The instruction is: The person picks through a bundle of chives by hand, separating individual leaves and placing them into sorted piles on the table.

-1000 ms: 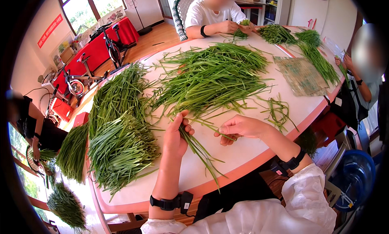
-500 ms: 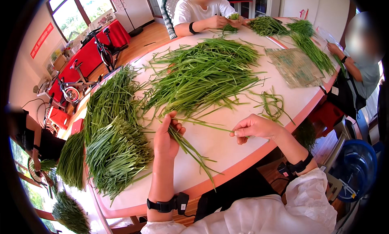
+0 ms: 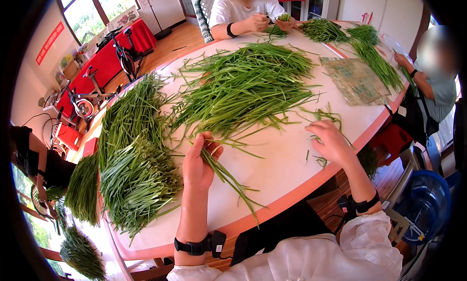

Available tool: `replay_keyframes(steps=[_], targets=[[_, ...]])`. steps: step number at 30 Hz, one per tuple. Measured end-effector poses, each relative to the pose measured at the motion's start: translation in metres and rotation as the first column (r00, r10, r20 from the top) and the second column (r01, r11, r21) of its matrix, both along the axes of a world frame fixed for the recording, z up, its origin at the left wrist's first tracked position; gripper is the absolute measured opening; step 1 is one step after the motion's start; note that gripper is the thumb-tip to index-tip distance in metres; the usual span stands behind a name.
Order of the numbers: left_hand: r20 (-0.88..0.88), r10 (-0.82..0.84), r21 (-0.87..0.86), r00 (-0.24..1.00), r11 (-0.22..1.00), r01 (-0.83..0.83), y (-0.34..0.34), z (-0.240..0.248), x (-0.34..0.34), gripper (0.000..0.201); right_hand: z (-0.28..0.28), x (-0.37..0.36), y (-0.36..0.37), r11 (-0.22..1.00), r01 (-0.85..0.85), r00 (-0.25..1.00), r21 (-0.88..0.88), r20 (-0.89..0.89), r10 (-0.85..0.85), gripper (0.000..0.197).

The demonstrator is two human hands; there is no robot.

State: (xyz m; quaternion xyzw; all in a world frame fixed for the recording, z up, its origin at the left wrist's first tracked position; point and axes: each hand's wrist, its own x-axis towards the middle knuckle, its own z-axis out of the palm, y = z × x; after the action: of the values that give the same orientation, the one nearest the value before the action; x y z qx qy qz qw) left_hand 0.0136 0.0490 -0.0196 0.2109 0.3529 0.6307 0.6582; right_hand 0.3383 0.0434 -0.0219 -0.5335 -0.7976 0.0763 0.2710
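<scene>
Left hand (image 3: 198, 165) grip: closed on a small bunch of green chive stalks (image 3: 227, 176) trailing toward the worktop (image 3: 282, 174) edge. Right hand (image 3: 332, 142): open, fingers spread over loose chive scraps (image 3: 322, 160). Beyond lies the main chive pile (image 3: 248, 86).

Round white table (image 3: 287, 169), pink-rimmed, covered with a loose heap of green stalks (image 3: 248, 86), sorted bundles (image 3: 136, 169) at left, woven mat (image 3: 357, 79) at right.

Left hand (image 3: 198, 165) gripping green stalks (image 3: 228, 176), right hand (image 3: 332, 142) spread beside trimmings (image 3: 325, 116), round table (image 3: 287, 169)
</scene>
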Motion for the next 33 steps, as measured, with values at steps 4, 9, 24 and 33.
replay_keyframes(steps=[4, 9, 24, 33], targets=[[0.032, -0.043, -0.025, 0.999, 0.999, 0.043, -0.002, 0.012, 0.006, 0.022, 0.024, 0.006, 0.016, 0.968, 0.249, 0.953, 0.029, 0.171, -0.251, 0.022], [0.066, -0.157, 0.036, 0.985, 0.987, 0.155, -0.003, 0.007, 0.005, 0.022, 0.019, -0.022, 0.061, 0.993, -0.027, 0.995, 0.114, 0.099, 0.016, 0.018], [0.013, -0.211, -0.035, 0.977, 0.977, 0.211, -0.006, 0.010, 0.001, 0.020, 0.022, -0.071, 0.086, 0.969, -0.161, 0.948, -0.187, -0.303, 0.099, 0.021], [-0.003, -0.214, -0.033, 0.977, 0.976, 0.213, -0.006, 0.005, 0.005, 0.021, 0.007, -0.048, 0.029, 0.925, -0.347, 0.937, -0.151, -0.026, 0.348, 0.025]])
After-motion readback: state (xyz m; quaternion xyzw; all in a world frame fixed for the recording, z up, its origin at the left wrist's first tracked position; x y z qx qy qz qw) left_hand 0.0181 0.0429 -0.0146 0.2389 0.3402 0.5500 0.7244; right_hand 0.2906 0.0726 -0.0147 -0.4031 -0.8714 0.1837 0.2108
